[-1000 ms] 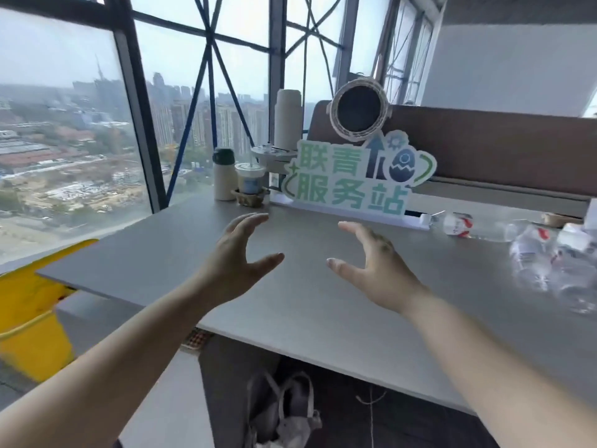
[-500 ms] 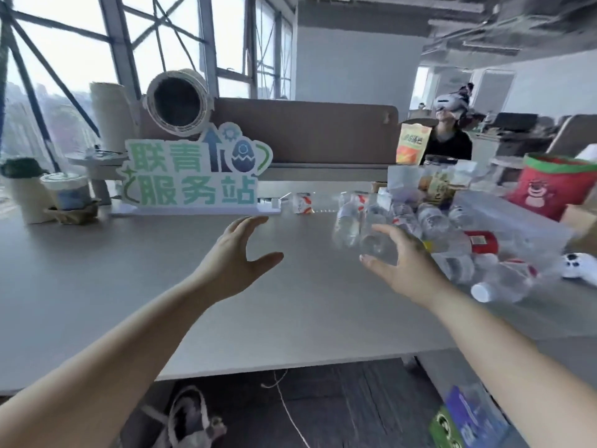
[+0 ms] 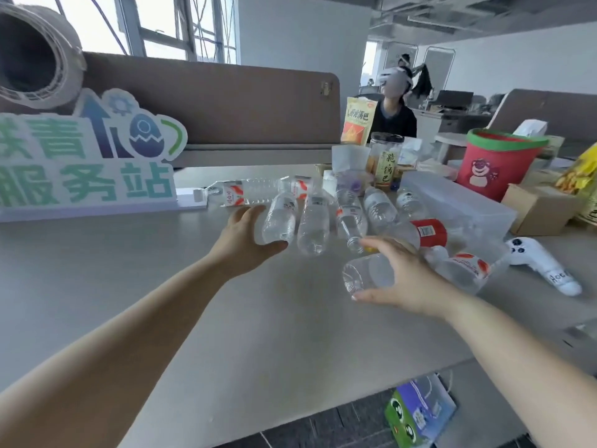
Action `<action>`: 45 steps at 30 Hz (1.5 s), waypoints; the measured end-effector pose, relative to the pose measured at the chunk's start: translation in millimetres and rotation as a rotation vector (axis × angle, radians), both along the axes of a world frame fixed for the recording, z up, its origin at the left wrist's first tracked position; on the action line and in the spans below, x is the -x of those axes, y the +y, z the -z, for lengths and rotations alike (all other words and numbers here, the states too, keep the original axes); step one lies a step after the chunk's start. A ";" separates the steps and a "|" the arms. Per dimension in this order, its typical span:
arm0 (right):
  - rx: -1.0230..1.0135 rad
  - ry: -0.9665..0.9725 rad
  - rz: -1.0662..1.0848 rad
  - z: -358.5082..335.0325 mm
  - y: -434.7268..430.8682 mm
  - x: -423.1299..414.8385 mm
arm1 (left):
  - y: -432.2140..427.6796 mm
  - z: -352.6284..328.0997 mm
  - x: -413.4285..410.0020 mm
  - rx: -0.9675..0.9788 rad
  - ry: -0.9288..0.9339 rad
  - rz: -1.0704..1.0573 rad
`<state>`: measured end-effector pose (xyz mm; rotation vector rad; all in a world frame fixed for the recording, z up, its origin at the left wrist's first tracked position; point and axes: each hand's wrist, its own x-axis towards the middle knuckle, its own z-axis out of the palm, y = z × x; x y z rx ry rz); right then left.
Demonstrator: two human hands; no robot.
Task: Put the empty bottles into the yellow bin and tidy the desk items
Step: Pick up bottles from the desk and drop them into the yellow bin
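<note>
Several empty clear plastic bottles lie in a heap on the grey desk (image 3: 161, 286). My left hand (image 3: 245, 236) is spread open at the base of one bottle (image 3: 280, 218), thumb under it and fingers at its left side. My right hand (image 3: 405, 278) is cupped open around another lying bottle (image 3: 363, 274), index finger above it and thumb below; I cannot tell whether it touches. More bottles lie beyond, one with a red label (image 3: 428, 232) and one with an orange-white label (image 3: 465, 270). The yellow bin is out of view.
A green-lettered sign (image 3: 87, 169) stands at the left. A clear plastic box (image 3: 458, 205), red bear bucket (image 3: 497, 163), cardboard box (image 3: 539, 210), white controller (image 3: 542, 265) and snack jar (image 3: 386, 161) crowd the right. A person sits behind the brown divider (image 3: 210, 101).
My view swung right from the window and yellow bin to the bottle heap. Both hands moved forward, from the bare desk to the bottles.
</note>
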<state>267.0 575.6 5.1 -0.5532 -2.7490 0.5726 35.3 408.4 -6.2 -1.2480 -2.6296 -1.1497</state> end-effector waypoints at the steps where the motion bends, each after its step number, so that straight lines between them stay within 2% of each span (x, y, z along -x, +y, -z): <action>1: 0.002 -0.016 -0.005 2.1 3.4 0.2 | 7.8 3.1 4.7 0.004 -0.009 -0.008; 6: -0.007 -0.037 -0.028 8.3 11.3 -0.2 | 39.6 15.7 17.9 0.031 -0.066 0.004; 10: -0.093 -0.059 -0.057 10.2 12.4 2.0 | 50.4 23.4 19.6 0.073 -0.077 0.001; 16: -0.161 -0.048 -0.071 8.8 4.6 7.2 | 39.7 29.6 20.5 -0.059 -0.060 -0.105; 20: -0.180 0.019 -0.098 16.2 -3.4 5.8 | 27.3 31.8 21.1 -0.062 -0.071 -0.172; 23: -0.171 0.061 -0.116 16.7 -8.6 4.1 | 26.2 28.7 14.3 -0.032 -0.033 -0.095; 26: -0.134 0.090 -0.128 14.6 -11.5 2.6 | 36.5 24.9 8.0 0.078 0.079 0.033; 29: -0.114 0.115 -0.133 14.9 -10.6 2.7 | 47.0 26.0 8.6 0.165 0.086 0.026; 32: -0.102 0.153 -0.132 14.5 -10.0 1.7 | 46.5 30.8 10.1 0.083 0.033 -0.022; 38: -0.089 0.244 -0.125 8.3 -23.8 0.2 | 7.5 25.5 -6.9 0.009 0.058 -0.176; 45: 0.062 0.454 -0.169 -20.4 -89.2 6.2 | -112.9 -1.6 -47.5 -0.133 0.067 -0.249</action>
